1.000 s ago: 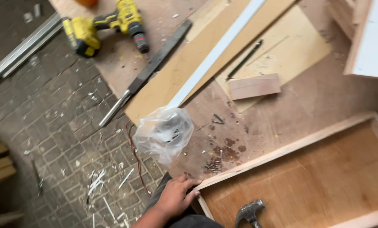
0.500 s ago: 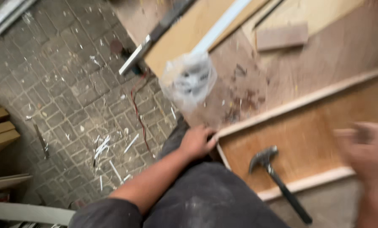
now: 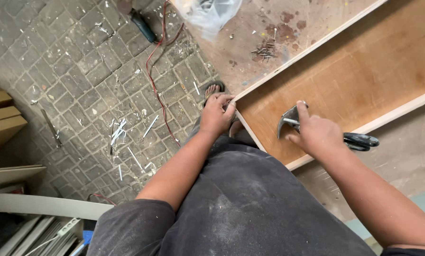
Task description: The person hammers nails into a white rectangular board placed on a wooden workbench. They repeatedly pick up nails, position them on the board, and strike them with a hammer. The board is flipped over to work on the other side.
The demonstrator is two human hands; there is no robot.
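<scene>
My left hand (image 3: 217, 115) grips the near corner of a shallow wooden frame (image 3: 312, 47) with a plywood bottom, fingers curled over its edge. My right hand (image 3: 315, 133) is closed around a claw hammer (image 3: 288, 120) just behind its steel head, index finger laid along the head. The hammer lies inside the frame, and its black handle (image 3: 361, 140) sticks out to the right over the near rail. My dark trousers fill the lower middle of the view.
Loose nails (image 3: 264, 49) lie on the board beyond the frame, beside a clear plastic bag (image 3: 207, 13). A red cord (image 3: 155, 76) runs over the brick floor, which is littered with white scraps (image 3: 119, 130). Wooden boards (image 3: 1, 118) are stacked at the left.
The view has tilted down towards my legs. My right hand has come in and closed on the hammer near its head. My left hand stays on the frame corner.
</scene>
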